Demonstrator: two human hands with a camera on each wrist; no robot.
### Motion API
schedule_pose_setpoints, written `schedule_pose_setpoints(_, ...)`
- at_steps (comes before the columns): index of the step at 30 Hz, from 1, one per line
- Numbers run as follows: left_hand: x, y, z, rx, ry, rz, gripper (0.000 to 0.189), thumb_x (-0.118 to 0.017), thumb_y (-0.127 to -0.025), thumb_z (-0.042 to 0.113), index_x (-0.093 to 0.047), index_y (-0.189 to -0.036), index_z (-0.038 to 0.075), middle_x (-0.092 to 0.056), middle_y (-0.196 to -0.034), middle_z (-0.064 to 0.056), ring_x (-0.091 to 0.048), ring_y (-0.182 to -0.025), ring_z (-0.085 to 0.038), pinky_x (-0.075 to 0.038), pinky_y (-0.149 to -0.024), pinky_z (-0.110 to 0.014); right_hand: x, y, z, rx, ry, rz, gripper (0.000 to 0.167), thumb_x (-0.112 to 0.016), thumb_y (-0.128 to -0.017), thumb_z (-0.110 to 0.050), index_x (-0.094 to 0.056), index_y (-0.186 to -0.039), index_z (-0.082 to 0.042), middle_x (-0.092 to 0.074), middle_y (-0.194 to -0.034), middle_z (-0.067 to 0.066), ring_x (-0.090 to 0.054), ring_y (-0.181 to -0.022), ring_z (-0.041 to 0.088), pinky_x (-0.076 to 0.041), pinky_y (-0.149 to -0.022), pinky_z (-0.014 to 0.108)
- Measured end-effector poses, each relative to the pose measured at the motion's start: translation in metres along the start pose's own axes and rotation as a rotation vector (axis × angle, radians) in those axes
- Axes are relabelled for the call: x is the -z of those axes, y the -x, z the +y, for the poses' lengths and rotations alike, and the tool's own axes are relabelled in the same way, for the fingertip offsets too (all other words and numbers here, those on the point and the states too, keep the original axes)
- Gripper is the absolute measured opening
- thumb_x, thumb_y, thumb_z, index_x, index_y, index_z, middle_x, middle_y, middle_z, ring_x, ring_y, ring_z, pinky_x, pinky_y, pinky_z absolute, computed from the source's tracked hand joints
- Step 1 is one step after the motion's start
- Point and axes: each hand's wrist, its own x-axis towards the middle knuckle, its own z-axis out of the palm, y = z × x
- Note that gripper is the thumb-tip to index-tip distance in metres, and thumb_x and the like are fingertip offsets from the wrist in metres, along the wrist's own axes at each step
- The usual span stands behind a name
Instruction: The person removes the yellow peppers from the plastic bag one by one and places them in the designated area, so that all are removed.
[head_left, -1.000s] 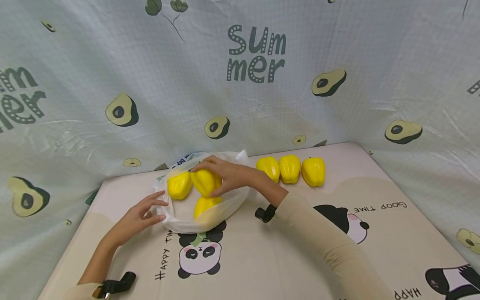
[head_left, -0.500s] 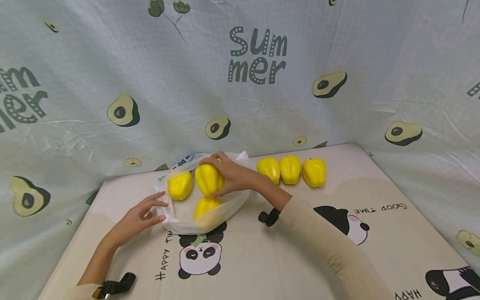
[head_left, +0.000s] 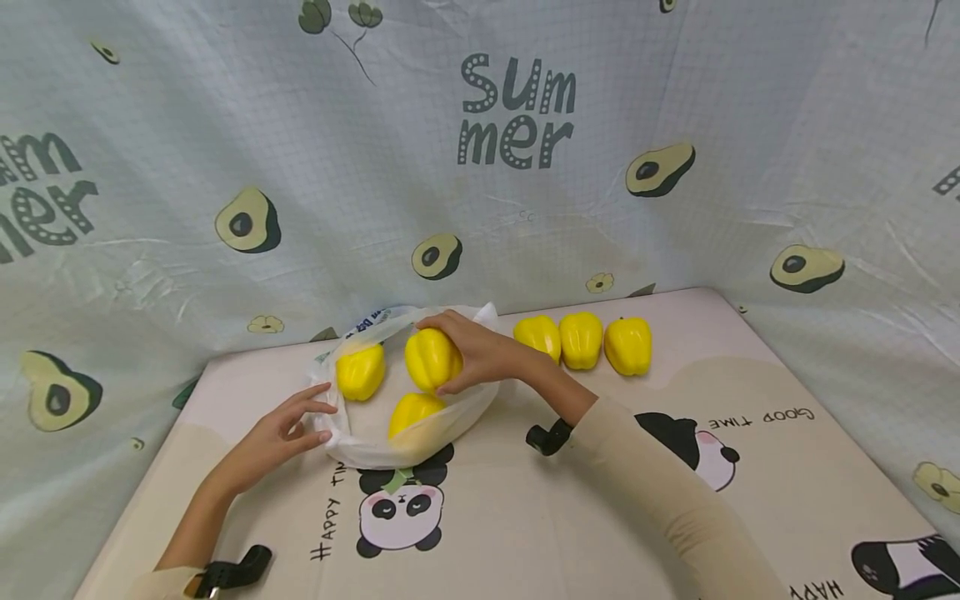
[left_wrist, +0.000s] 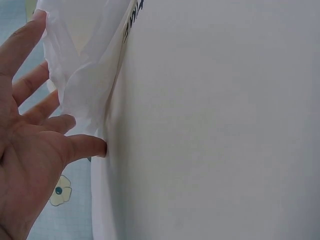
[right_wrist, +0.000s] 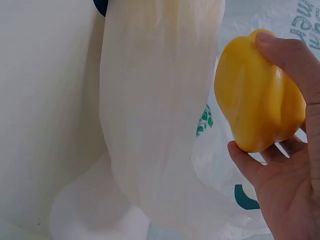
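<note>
A white plastic bag [head_left: 375,452] lies spread with its mouth open, two yellow bell peppers inside: one at the left [head_left: 360,372], one at the front [head_left: 415,414]. Over the bag's right part, my right hand [head_left: 480,354] grips another yellow bell pepper [head_left: 431,360] between thumb and fingers. The right wrist view shows this bell pepper [right_wrist: 260,95] held beside the bag's wall [right_wrist: 160,115]. At the bag's left rim, my left hand [head_left: 273,437] touches the plastic with spread, slightly bent fingers. The left wrist view shows those fingertips [left_wrist: 40,20] against the bag edge [left_wrist: 80,90].
Three more yellow bell peppers, at left [head_left: 537,335], middle [head_left: 581,340] and right [head_left: 628,346], stand in a row right of the bag. A panda-print cloth [head_left: 517,517] covers the table. Behind it hangs an avocado-print curtain [head_left: 337,208].
My right hand has moved a little to the right with its bell pepper, widening the gap to the bell pepper at the bag's left. The left hand has stayed put.
</note>
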Motion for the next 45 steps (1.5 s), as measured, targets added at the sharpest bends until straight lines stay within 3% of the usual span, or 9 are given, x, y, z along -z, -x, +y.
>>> schedule_pose_setpoints(15, -0.001, 0.000, -0.001, -0.010, -0.003, 0.002, 0.039, -0.071, -0.096, 0.028, -0.064, -0.130, 0.010, -0.028, -0.164, -0.018, -0.020, -0.149, -0.052, -0.029, -0.111, -0.071, 0.002, 0.011, 0.006, 0.012, -0.025, 0.089, 0.091, -0.090, -0.074, -0.027, -0.040, -0.149, -0.006, -0.049, -0.144, 0.008, -0.053, -0.119, 0.019, -0.047, -0.108, 0.029)
schedule_pose_setpoints(36, -0.001, -0.002, -0.002, -0.028, -0.005, -0.003, 0.038, -0.070, -0.096, 0.027, -0.064, -0.130, 0.010, -0.029, -0.164, -0.020, -0.019, -0.149, -0.053, -0.028, -0.111, -0.071, 0.011, 0.032, 0.006, 0.019, -0.068, 0.144, 0.091, -0.090, -0.072, -0.024, -0.043, -0.148, -0.009, -0.050, -0.145, 0.007, -0.055, -0.118, 0.019, -0.052, -0.103, 0.037)
schedule_pose_setpoints(45, 0.000, -0.001, 0.000, -0.001, 0.007, -0.008, 0.038, -0.071, -0.096, 0.028, -0.063, -0.130, 0.011, -0.028, -0.164, -0.019, -0.017, -0.150, -0.052, -0.027, -0.112, -0.071, 0.017, 0.045, 0.007, -0.014, -0.054, 0.165, 0.092, -0.092, -0.070, -0.025, -0.044, -0.147, -0.008, -0.053, -0.141, 0.007, -0.055, -0.116, 0.020, -0.054, -0.101, 0.037)
